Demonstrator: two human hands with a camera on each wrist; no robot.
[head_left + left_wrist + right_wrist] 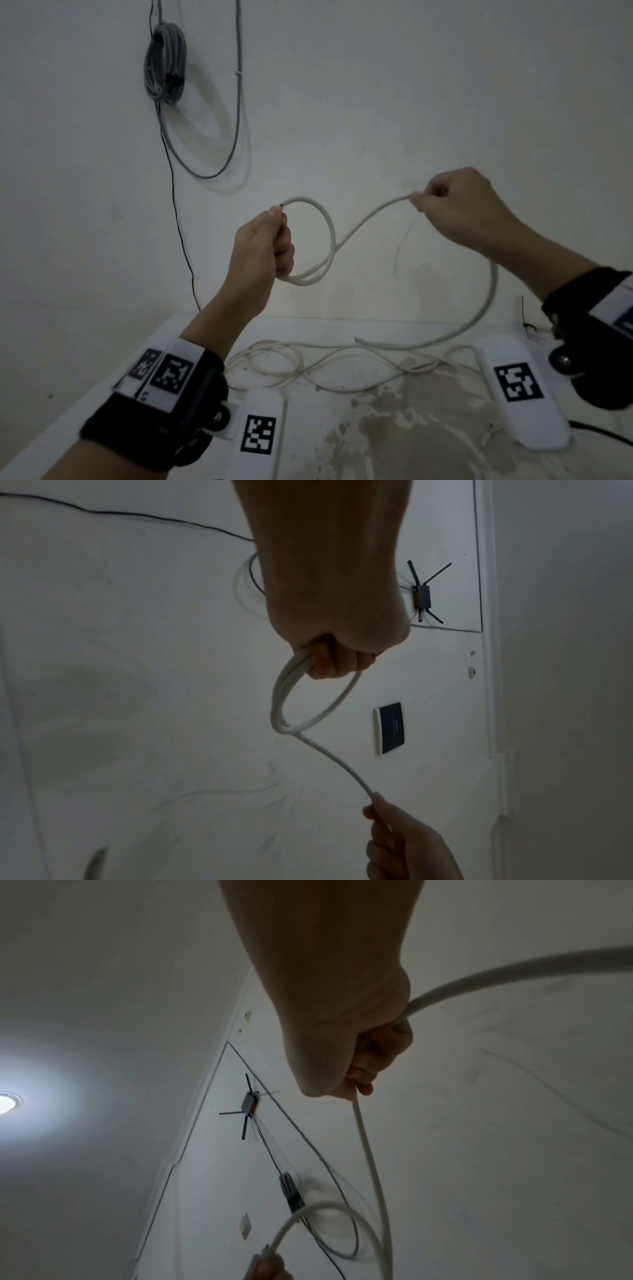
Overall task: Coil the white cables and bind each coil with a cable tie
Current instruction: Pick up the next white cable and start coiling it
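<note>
A thick white cable (363,222) is held up in front of the wall. My left hand (270,246) grips a small loop of it (322,246), the loop also showing below the fist (322,656) in the left wrist view as a double strand (284,696). My right hand (445,202) pinches the same cable farther along, to the right; its fingers (369,1064) curl round the strand (368,1150). The cable's tail curves down to the white table (342,329), where its end lies (359,340). Thinner white cables (308,366) lie loose on the table.
Two white marker blocks (260,431) (517,380) lie on the stained table. A grey cable coil (164,65) and a black wire (178,212) hang on the wall behind. A black cable tie (524,315) sits at the table's back right.
</note>
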